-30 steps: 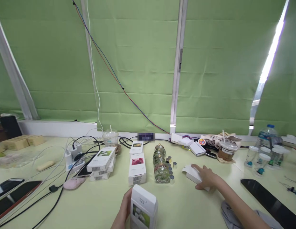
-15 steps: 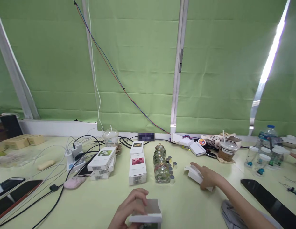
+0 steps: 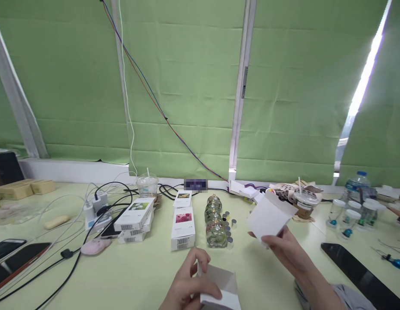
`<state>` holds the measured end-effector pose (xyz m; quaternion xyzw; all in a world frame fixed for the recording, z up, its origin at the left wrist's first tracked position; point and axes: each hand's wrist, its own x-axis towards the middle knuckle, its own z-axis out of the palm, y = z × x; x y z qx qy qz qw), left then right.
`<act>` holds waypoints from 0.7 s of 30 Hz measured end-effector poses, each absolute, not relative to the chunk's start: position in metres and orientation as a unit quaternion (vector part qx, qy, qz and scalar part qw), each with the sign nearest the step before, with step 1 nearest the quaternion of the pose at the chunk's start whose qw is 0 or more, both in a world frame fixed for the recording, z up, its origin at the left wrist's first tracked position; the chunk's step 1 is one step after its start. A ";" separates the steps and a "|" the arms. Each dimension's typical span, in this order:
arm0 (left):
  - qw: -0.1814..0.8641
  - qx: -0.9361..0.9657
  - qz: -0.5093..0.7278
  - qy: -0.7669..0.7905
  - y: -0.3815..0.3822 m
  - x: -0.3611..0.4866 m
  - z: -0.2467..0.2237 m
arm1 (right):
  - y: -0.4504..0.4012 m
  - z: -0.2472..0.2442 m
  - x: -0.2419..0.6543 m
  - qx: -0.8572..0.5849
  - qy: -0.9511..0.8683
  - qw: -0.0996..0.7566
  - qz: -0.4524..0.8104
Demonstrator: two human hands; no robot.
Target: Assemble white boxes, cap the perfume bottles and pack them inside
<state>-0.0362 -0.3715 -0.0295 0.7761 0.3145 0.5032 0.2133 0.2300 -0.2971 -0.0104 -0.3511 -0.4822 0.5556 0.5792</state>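
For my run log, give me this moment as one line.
left hand: holds nearer white box; right hand: holds farther white box; glass jars: in a row on table

The bare left hand comes in from the bottom edge near the middle, its wrist out of view; an upper finger arches high at the knuckle, tip bent downward; below it another digit stretches to the right, set apart from the first, the two forming a grasp. The bare right hand sits higher and farther right, well apart from the left; its bare forearm slants up and leftward from the lower right; one digit points left, closed in a grip; the remaining fingers are largely hidden.
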 end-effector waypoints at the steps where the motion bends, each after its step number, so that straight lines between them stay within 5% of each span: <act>1: 0.210 0.780 0.496 0.319 -0.371 -0.034 -0.028 | -0.305 -0.006 0.217 -0.311 -0.482 0.581 0.577; 21: 0.358 0.731 0.518 0.263 -0.368 -0.030 -0.024 | -0.350 0.016 0.158 -0.168 -0.638 0.433 0.614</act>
